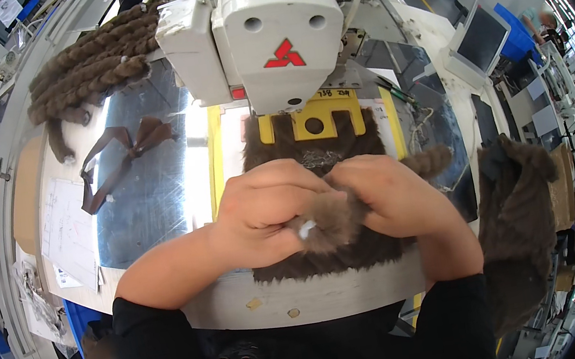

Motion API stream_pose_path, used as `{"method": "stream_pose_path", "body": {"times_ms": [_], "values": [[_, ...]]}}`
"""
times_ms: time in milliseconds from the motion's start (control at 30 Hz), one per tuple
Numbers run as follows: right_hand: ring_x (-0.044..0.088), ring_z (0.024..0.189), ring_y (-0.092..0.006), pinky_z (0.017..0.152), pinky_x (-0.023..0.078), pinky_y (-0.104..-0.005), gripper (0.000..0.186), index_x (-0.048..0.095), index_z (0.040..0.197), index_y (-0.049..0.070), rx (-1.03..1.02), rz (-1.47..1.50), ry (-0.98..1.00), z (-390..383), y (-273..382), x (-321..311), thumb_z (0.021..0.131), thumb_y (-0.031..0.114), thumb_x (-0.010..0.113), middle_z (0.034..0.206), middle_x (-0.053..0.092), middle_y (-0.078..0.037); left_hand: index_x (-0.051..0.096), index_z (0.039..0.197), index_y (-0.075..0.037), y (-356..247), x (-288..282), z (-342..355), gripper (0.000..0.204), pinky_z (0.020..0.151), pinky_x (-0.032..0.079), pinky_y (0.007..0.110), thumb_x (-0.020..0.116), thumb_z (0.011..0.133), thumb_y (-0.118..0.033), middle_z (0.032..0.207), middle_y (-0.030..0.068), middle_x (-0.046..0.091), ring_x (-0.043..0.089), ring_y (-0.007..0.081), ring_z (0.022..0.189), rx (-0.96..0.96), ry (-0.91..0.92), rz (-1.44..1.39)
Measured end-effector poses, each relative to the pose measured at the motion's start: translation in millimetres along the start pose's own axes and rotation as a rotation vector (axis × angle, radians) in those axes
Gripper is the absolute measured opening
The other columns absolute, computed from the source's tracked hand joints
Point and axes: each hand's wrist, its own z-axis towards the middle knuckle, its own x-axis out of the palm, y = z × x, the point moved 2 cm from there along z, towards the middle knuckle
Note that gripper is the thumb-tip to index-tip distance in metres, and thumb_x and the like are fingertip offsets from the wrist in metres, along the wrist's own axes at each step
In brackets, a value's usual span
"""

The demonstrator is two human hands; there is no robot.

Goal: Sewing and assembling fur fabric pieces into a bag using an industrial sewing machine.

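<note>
Both my hands close around a brown furry tube (335, 226), its end toward me with a white tuft showing. My left hand (266, 212) grips it from the left, fingers curled. My right hand (394, 193) pinches it from the other side. What looks like more of the tube (427, 161) sticks out beyond my right hand. Underneath lies a brown fur fabric panel (279, 270), its far part under a yellow clamp plate (313, 129) with a round hole. The white head of a sewing machine (281, 39) stands over the plate.
Several furry tubes (95, 59) are piled at the far left, with a brown ribbon (105, 151) and paper sheets (66, 227) nearer. Tweezer-like tools (395, 89) and loose thread (421, 128) lie right of the plate. Further right are a screen (481, 39) and hanging fur fabric (521, 226).
</note>
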Motion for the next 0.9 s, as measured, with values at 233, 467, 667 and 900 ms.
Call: {"method": "stream_pose_path", "body": {"times_ms": [233, 467, 667, 900], "values": [[0.063, 0.103, -0.0401, 0.09, 0.051, -0.046, 0.039, 0.062, 0.112, 0.001, 0.037, 0.036, -0.107, 2.3, -2.4, 6.6, 0.078, 0.01, 0.077, 0.105, 0.065, -0.017, 0.075, 0.104, -0.001, 5.7, 2.1, 4.9, 0.03, 0.089, 0.054, 0.04, 0.083, 0.075, 0.002, 0.104, 0.0109, 0.075, 0.068, 0.0293, 0.097, -0.023, -0.008, 0.057], [0.065, 0.095, -0.027, 0.081, 0.052, -0.036, 0.03, 0.074, 0.107, 0.007, -0.268, -0.068, -0.43, -15.8, 37.0, -25.8, 0.078, 0.01, 0.083, 0.108, 0.065, -0.01, 0.065, 0.108, 0.002, 8.3, -2.2, 5.3, 0.04, 0.074, 0.054, 0.041, 0.081, 0.072, 0.001, 0.088, 0.0138, 0.069, 0.067, 0.0321, 0.077, 0.083, 0.188, 0.015], [0.06, 0.077, -0.0229, 0.068, 0.045, -0.0345, 0.025, 0.073, 0.1, 0.008, -0.326, -0.158, -0.433, -16.3, 38.9, -19.3, 0.076, 0.002, 0.079, 0.09, 0.063, -0.004, 0.065, 0.11, 0.002, 11.9, 3.5, 1.8, 0.041, 0.059, 0.05, 0.041, 0.079, 0.071, 0.0, 0.08, 0.0159, 0.064, 0.063, 0.0354, 0.067, 0.039, 0.333, 0.079], [0.056, 0.075, -0.0253, 0.067, 0.043, -0.0362, 0.025, 0.066, 0.095, 0.006, -0.329, -0.14, -0.444, -13.6, 27.9, -4.9, 0.072, 0.002, 0.077, 0.085, 0.054, -0.005, 0.062, 0.097, 0.002, 15.9, 9.9, -4.2, 0.026, 0.056, 0.049, 0.044, 0.064, 0.071, 0.004, 0.073, 0.0159, 0.059, 0.06, 0.0389, 0.063, 0.114, 0.175, 0.074]]}}
